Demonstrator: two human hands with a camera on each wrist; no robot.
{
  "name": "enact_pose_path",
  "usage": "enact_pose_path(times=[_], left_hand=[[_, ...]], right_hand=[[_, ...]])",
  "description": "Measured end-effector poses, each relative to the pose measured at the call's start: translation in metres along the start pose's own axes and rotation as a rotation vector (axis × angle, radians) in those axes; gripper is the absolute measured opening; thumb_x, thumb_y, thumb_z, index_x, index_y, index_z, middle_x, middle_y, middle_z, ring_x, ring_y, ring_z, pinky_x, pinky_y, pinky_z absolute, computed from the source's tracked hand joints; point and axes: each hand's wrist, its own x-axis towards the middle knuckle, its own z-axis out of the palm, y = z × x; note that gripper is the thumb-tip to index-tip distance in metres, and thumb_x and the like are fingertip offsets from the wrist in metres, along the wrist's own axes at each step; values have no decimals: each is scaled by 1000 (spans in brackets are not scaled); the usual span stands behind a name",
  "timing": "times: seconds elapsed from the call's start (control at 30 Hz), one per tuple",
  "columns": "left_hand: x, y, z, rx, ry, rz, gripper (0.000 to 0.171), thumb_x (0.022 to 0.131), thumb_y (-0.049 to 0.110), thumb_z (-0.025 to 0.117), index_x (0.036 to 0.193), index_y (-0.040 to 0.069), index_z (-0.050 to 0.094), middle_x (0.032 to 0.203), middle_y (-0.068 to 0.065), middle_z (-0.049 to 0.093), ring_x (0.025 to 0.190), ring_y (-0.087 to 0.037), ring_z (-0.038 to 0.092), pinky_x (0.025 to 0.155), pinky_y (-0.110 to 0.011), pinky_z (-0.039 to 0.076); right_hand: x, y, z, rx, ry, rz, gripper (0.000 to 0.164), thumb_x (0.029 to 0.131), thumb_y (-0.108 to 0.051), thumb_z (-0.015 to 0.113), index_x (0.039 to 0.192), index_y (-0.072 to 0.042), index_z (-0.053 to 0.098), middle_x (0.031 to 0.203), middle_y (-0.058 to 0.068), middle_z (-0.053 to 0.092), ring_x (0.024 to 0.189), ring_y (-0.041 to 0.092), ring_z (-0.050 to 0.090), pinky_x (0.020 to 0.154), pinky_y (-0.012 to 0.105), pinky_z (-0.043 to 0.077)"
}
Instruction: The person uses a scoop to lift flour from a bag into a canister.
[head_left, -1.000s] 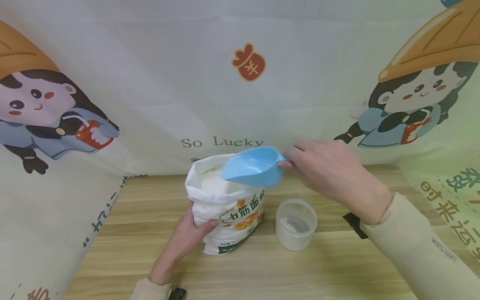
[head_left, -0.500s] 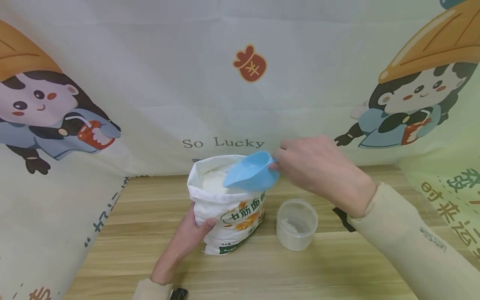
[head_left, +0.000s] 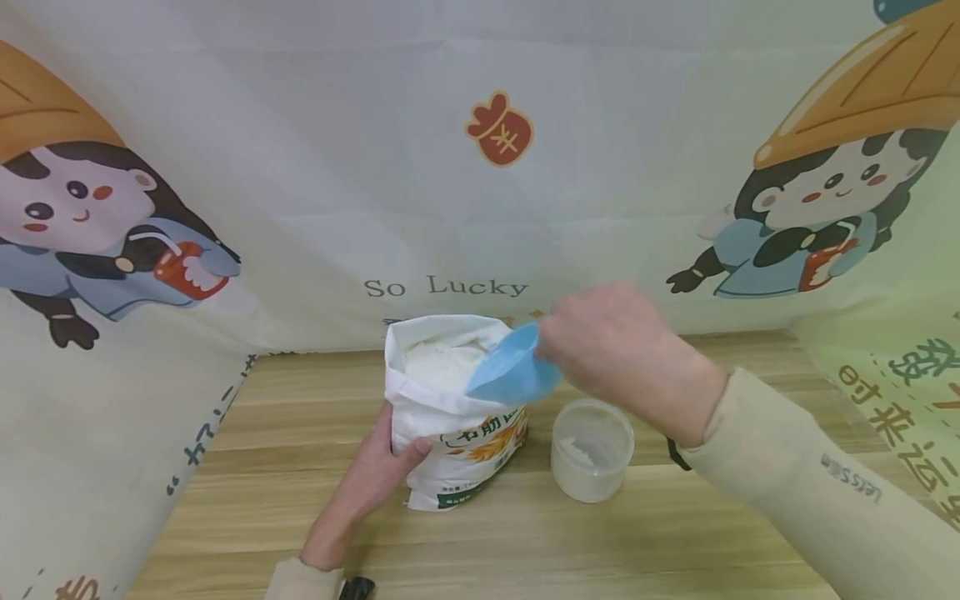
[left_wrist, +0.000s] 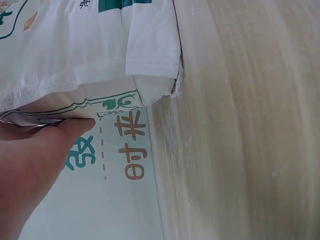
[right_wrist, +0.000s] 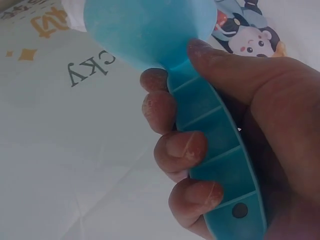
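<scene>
A white flour bag [head_left: 442, 450] stands open-topped on the table, with white flour [head_left: 442, 367] inside. My left hand [head_left: 386, 458] grips its left side; the left wrist view shows the thumb [left_wrist: 75, 127] against the bag's wall. My right hand [head_left: 611, 358] holds a blue scoop [head_left: 513, 371] by its handle, and in the right wrist view the fingers wrap round that ribbed handle [right_wrist: 215, 135]. Over the bag's right rim the scoop tilts, its tip at the mouth. What lies in the scoop is hidden. Right of the bag sits a clear round tub [head_left: 592, 450] with some white flour in it.
A wooden table [head_left: 525, 542] carries these things. Behind and at both sides hangs a printed cloth [head_left: 375, 167] with cartoon figures and lettering. The tub stands below my right forearm, close to the bag.
My right hand has moved left and slightly down, tipping the scoop more steeply toward the bag's right rim. The bag's mouth has shifted slightly right; the tub stays put.
</scene>
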Motion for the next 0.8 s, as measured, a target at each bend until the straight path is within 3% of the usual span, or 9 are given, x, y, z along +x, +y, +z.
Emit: enact_pose_path(times=[0.13, 0.37, 0.8], left_hand=[[0, 0, -1, 3, -8, -6, 89, 93, 65, 65, 152, 5, 34, 132, -24, 61, 120, -38, 61, 98, -53, 51], [-1, 0, -1, -10, -10, 8, 97, 91, 70, 63, 158, 8, 29, 135, -23, 59, 122, -38, 59, 99, -55, 49], [-2, 1, -1, 1, -1, 1, 102, 88, 76, 61, 158, 8, 29, 135, -22, 60, 121, -36, 60, 100, -54, 49]], right_hand=[[0, -4, 2, -14, 51, -16, 27, 92, -20, 79, 68, -18, 67, 59, -3, 50, 54, 14, 37, 44, 28, 34], [3, -10, 4, -27, 38, -23, 33, 84, 5, 73, 64, -20, 63, 60, -4, 51, 54, 14, 36, 44, 28, 36], [12, -22, 9, -99, 43, -46, 30, 81, 7, 70, 64, -16, 61, 60, -3, 51, 53, 14, 34, 44, 26, 35]])
